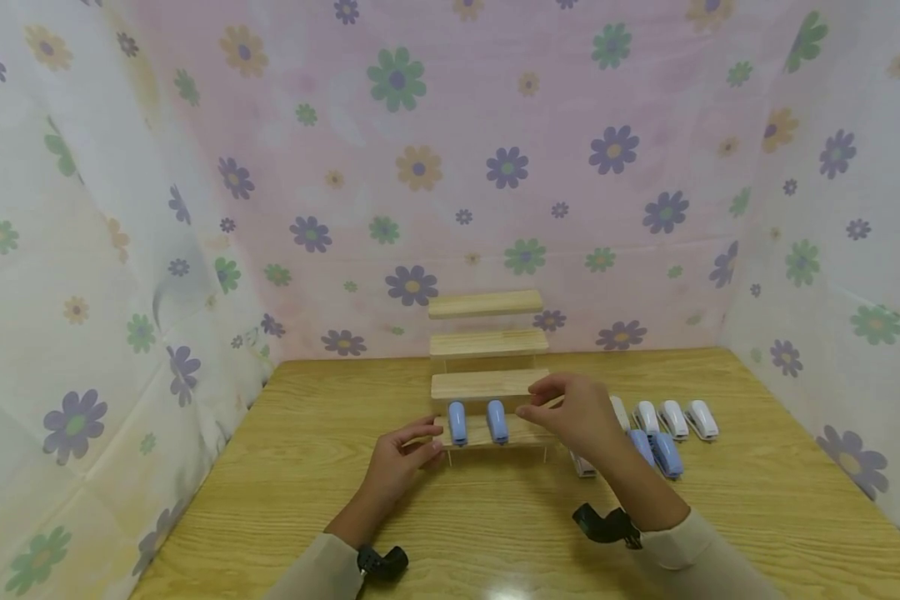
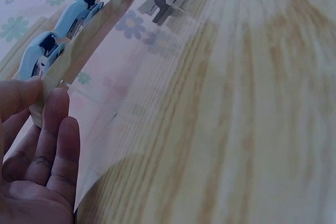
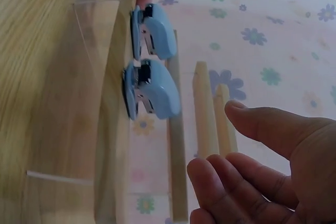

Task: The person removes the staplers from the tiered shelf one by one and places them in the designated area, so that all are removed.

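Two light blue staplers, the left one (image 1: pixel 457 422) and the right one (image 1: pixel 497 422), stand side by side on the lowest step of a wooden tiered display rack (image 1: pixel 487 385). My left hand (image 1: pixel 390 462) holds the left end of that step; in the left wrist view the thumb lies by its upper side and the fingers (image 2: pixel 55 111) beneath. My right hand (image 1: pixel 581 417) hovers near the step's right end, right of the second stapler. Thumb and fingers stand apart with nothing between them, as the right wrist view shows.
To the right on the wooden table (image 1: pixel 330 417) lie several white staplers (image 1: pixel 673 419) and more blue ones (image 1: pixel 667 455). Another pale stapler (image 1: pixel 582 464) is partly hidden under my right hand. Flowered cloth (image 1: pixel 450 108) encloses the back and sides.
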A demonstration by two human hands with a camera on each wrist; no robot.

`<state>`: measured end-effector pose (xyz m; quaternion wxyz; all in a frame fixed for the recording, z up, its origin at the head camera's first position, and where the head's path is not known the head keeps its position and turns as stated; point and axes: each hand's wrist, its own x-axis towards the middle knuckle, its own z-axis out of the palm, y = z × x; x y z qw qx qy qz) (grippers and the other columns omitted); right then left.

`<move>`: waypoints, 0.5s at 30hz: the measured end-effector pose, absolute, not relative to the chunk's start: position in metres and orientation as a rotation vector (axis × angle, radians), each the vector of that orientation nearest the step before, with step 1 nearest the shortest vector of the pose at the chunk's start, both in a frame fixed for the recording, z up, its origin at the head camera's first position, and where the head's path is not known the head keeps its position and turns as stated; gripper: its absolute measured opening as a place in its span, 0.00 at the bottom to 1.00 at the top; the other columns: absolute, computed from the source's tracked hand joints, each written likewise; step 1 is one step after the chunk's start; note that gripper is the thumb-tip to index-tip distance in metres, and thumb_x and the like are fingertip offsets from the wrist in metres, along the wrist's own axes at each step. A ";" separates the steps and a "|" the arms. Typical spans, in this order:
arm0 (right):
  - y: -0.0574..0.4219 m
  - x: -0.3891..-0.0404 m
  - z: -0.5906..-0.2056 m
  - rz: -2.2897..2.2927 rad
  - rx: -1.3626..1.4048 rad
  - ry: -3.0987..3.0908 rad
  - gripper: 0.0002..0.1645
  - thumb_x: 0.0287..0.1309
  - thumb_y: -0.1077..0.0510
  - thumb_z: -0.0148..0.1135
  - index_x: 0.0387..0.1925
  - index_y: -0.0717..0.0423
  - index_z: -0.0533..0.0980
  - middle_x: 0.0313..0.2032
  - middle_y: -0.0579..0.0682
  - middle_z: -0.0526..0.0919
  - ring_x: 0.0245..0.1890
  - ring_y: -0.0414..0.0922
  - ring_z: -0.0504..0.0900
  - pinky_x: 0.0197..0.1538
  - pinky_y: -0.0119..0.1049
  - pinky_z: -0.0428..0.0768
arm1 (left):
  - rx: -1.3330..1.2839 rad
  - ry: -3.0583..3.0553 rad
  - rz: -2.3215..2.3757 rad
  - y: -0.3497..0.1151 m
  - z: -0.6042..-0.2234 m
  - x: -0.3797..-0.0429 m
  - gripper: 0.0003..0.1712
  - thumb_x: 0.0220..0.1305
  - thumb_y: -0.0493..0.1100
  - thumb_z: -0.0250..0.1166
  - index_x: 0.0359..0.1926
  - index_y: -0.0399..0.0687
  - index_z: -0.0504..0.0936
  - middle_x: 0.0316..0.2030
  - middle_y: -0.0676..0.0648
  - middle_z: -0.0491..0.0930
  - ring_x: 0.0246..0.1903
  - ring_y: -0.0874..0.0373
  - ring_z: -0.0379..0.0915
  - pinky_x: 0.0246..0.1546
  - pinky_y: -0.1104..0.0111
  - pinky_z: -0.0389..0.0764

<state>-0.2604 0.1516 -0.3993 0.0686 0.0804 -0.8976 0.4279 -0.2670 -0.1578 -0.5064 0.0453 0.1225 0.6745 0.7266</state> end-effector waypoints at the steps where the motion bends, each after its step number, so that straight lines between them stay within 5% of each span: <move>1: 0.149 -0.261 -0.401 1.299 0.246 -2.703 0.23 0.55 0.46 0.79 0.50 0.52 0.86 0.38 0.44 0.89 0.37 0.44 0.89 0.36 0.40 0.88 | 0.375 2.060 2.218 -0.158 -0.507 -0.267 0.20 0.69 0.37 0.70 0.59 0.32 0.83 0.73 0.41 0.69 0.42 0.59 0.88 0.47 0.65 0.88; 8: 0.132 -0.260 -0.411 1.313 0.251 -2.743 0.23 0.53 0.44 0.80 0.47 0.49 0.86 0.38 0.42 0.88 0.38 0.43 0.88 0.39 0.40 0.87 | 0.373 2.074 2.211 -0.159 -0.508 -0.267 0.20 0.68 0.37 0.70 0.58 0.32 0.83 0.74 0.40 0.68 0.44 0.56 0.87 0.48 0.63 0.88; 15: 0.119 -0.259 -0.423 1.345 0.195 -2.746 0.33 0.51 0.44 0.82 0.56 0.51 0.82 0.44 0.46 0.87 0.42 0.45 0.88 0.40 0.41 0.88 | 0.384 2.097 2.205 -0.158 -0.509 -0.268 0.20 0.68 0.37 0.71 0.58 0.33 0.84 0.73 0.39 0.70 0.45 0.54 0.87 0.47 0.64 0.88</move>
